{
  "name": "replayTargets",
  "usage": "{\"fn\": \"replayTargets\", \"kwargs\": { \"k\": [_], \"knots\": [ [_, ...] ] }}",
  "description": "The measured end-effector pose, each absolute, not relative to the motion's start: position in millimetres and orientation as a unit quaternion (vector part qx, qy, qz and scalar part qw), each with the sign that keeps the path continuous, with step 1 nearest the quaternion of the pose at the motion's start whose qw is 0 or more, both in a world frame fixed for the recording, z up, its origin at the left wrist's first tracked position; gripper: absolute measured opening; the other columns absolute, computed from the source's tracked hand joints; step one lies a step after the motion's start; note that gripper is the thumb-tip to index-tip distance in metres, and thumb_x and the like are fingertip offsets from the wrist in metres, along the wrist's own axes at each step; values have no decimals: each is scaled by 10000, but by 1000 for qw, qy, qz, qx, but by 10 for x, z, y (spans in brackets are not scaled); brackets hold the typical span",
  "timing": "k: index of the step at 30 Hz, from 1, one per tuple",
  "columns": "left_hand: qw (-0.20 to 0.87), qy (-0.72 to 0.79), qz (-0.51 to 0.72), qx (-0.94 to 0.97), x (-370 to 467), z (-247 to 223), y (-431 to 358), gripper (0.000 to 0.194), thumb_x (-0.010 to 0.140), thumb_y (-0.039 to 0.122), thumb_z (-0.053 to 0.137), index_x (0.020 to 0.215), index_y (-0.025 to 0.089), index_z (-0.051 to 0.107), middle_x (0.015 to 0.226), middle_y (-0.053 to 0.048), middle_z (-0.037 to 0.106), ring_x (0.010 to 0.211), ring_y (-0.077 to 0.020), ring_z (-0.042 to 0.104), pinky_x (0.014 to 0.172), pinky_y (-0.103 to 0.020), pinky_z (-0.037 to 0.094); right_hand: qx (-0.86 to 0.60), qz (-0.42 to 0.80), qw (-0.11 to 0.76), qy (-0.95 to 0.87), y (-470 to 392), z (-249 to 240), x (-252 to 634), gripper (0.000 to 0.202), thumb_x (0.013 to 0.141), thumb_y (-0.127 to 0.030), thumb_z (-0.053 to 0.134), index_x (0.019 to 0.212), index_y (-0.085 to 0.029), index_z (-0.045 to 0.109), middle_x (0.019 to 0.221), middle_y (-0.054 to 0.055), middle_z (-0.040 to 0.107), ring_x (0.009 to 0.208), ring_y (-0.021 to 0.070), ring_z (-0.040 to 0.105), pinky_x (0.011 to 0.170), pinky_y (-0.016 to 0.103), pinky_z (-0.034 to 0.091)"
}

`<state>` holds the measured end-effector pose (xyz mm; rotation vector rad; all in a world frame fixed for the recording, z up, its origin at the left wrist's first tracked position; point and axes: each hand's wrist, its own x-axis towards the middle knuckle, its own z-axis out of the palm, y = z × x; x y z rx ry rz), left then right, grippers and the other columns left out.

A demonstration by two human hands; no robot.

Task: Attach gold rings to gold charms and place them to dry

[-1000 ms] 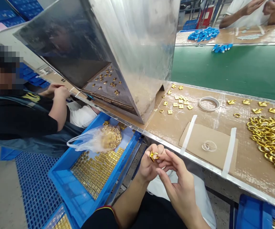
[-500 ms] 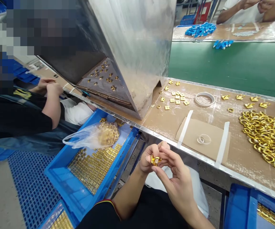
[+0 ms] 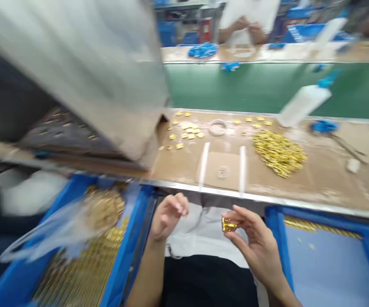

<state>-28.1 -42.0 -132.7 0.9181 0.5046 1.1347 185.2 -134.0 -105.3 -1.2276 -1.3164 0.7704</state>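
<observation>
My right hand [image 3: 254, 238] pinches a shiny gold ring with a square plate [image 3: 228, 224] between thumb and fingers, above my lap. My left hand [image 3: 169, 216] hovers to the left of it, apart from the ring, fingers loosely bent and holding nothing. Beyond the hands, on the bench, lies a taped cardboard pad [image 3: 216, 160] with small clear rings [image 3: 223, 172] on it. A heap of gold rings [image 3: 278, 152] sits to the pad's right. Several gold square-topped pieces [image 3: 189, 126] are spread out behind the pad, to the left.
A blue tray [image 3: 274, 217] with a row of gold pieces stands at right; another blue tray [image 3: 148, 196] at left holds gold squares and a plastic bag [image 3: 104, 209]. A metal hood [image 3: 108, 76], tape roll [image 3: 218, 127] and white bottle [image 3: 306, 104] stand on the bench.
My hands have parted: the left has let go of the gold piece, and the right has carried it rightward. The view has swung right, bringing the bottle and more of the right tray into sight.
</observation>
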Motion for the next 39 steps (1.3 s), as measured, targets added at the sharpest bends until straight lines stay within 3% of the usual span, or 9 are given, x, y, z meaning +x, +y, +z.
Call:
{"fn": "replayTargets", "kwargs": {
  "k": [4,7,13,16,20,25,29,39],
  "knots": [
    [732,211,467,450,-233,-1521,-404,371,783,589,779,823,227,704,655,7,431,599,-138,413,558,-269,408,-706,155,516,-460,-1929,-1513,2923,415,949,-368,695,1322,-226,582,1071,93,778,798,202,760,732,363,663],
    [737,214,430,475,-123,-1647,-402,361,815,591,741,835,231,721,638,-2,442,605,-151,420,550,-285,428,-833,74,402,-373,-2462,-1920,3697,419,938,-448,636,1267,-192,591,1037,109,780,743,219,751,712,400,650],
    [742,265,356,503,159,-1664,-486,336,758,586,774,776,251,751,584,-22,483,587,-172,452,532,-313,460,-899,85,311,-297,-2949,-2589,4487,206,856,-207,695,1059,-187,677,889,86,771,688,219,716,745,406,606],
    [733,281,338,519,313,-1621,-513,328,732,586,780,744,259,760,563,-28,497,566,-177,467,515,-320,477,-907,107,285,-292,-2986,-2846,4629,178,889,-205,698,1060,-160,681,890,66,749,737,200,707,788,397,593],
    [730,299,317,526,477,-1592,-560,330,699,592,794,719,263,765,548,-29,509,559,-186,493,520,-336,511,-909,112,277,-291,-3075,-3071,4718,225,941,-250,651,1150,-169,656,1021,83,727,832,203,704,826,399,586],
    [730,317,302,525,621,-1569,-593,337,668,586,830,699,257,766,546,-27,520,557,-188,517,525,-335,525,-916,84,291,-264,-3206,-3229,4654,424,873,-216,593,1295,-186,576,1165,143,684,836,244,697,834,431,589],
    [739,325,280,519,636,-1593,-575,344,663,581,841,711,250,763,571,-31,531,588,-197,529,565,-350,532,-920,61,307,-235,-3197,-3347,4532,506,859,-272,584,1340,-131,517,1091,154,681,878,272,684,842,455,586],
    [755,345,237,505,402,-1740,-496,384,701,592,825,751,217,762,651,-52,530,680,-222,526,651,-382,523,-912,40,351,-209,-2859,-3437,4727,410,889,-252,539,1282,-137,564,1021,139,685,792,241,670,802,442,584]
  ]
}}
